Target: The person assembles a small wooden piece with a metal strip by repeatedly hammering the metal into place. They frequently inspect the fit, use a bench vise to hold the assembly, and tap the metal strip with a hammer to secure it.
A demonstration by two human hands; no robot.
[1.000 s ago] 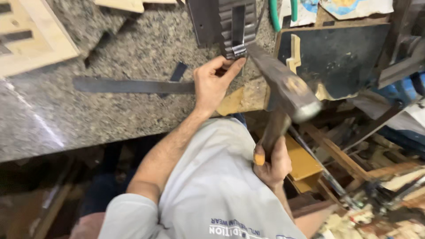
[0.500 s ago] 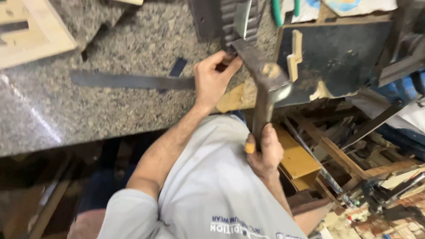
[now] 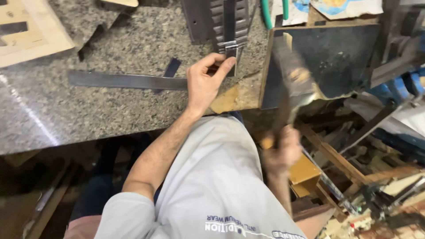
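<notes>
Since half a second ago the hammer (image 3: 295, 84) has been drawn back from the small metal piece (image 3: 231, 53) and is now seen blurred, raised to the right over the dark board (image 3: 336, 57), its handle closed in the grip of the right hand (image 3: 281, 152). That metal piece is pinched between thumb and fingertips of the left hand (image 3: 206, 82) against the ribbed dark part (image 3: 221, 20) near the edge of the granite bench (image 3: 110, 115), with a long flat steel strip (image 3: 126, 81) lying just to its left
</notes>
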